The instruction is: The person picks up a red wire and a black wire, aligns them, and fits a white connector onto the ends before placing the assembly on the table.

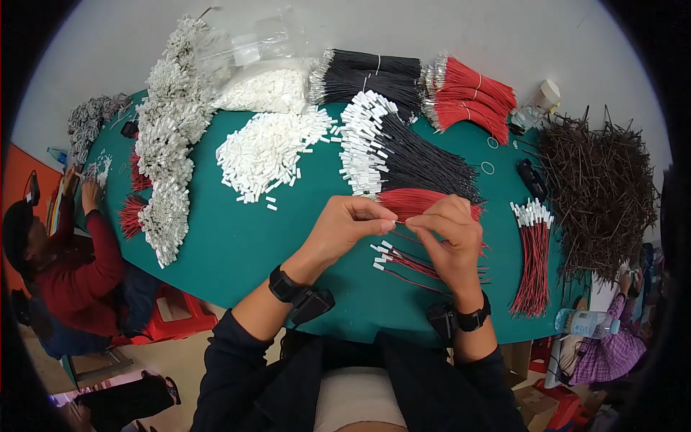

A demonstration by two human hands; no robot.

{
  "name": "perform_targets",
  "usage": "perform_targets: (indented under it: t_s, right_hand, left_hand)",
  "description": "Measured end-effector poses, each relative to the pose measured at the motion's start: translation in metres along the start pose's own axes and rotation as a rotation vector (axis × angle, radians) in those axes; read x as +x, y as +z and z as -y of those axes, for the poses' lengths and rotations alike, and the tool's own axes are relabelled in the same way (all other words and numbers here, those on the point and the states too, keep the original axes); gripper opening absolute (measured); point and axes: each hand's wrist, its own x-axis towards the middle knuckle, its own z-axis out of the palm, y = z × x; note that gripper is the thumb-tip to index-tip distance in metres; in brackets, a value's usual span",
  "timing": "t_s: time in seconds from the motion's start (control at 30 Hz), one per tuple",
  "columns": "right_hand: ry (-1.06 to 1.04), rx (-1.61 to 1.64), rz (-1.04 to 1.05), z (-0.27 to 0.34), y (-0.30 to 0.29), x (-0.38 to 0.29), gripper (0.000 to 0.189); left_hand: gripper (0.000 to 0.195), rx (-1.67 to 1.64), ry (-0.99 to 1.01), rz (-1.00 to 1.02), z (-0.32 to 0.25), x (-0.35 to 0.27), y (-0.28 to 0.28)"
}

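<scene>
My left hand [351,224] and my right hand [451,235] meet fingertip to fingertip above the table's near side. Pinched in the left is a small white part, mostly covered by thumb and finger. The right thumb and fingers grip a thin wire end against it, most of the wire being hidden. Just beyond my hands lies a bundle of red wires [413,201]. Below them rest several red wires with white connector housings [386,252]. Farther back spreads a stack of black wires [426,156] tipped with white housings [364,146].
Loose white housings [259,156] form a pile on the green table [243,259], beside a long heap of white-ended bundles [167,140]. Dark tangled wires [599,194], a finished-looking red bundle [532,259] and a plastic bottle [586,323] are at right. A person [75,270] sits at left.
</scene>
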Motion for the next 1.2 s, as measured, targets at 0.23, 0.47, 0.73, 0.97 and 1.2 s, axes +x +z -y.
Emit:
perform_targets:
  t_s: [0.23, 0.47, 0.73, 0.97, 1.2]
  right_hand:
    - [-0.031, 0.025, 0.02, 0.001, 0.003, 0.0, 0.019]
    - [0.024, 0.072, 0.047, -0.001, 0.005, -0.002, 0.018]
    - [0.13, -0.026, 0.088, 0.002, -0.012, 0.006, 0.015]
    - [0.513, -0.128, 0.695, -0.006, -0.037, -0.002, 0.017]
    - [0.17, -0.163, 0.413, -0.029, 0.021, -0.019, 0.011]
  left_hand:
    - [0.017, 0.012, -0.035, 0.012, 0.0, -0.001, 0.002]
    - [0.016, 0.032, -0.028, 0.034, 0.003, 0.0, 0.001]
    - [0.012, 0.113, 0.102, -0.097, -0.006, 0.0, 0.003]
    - [0.021, 0.784, 0.024, 0.116, 0.007, -0.004, 0.006]
    - [0.018, 1.073, 0.459, 0.148, 0.017, 0.0, 0.007]
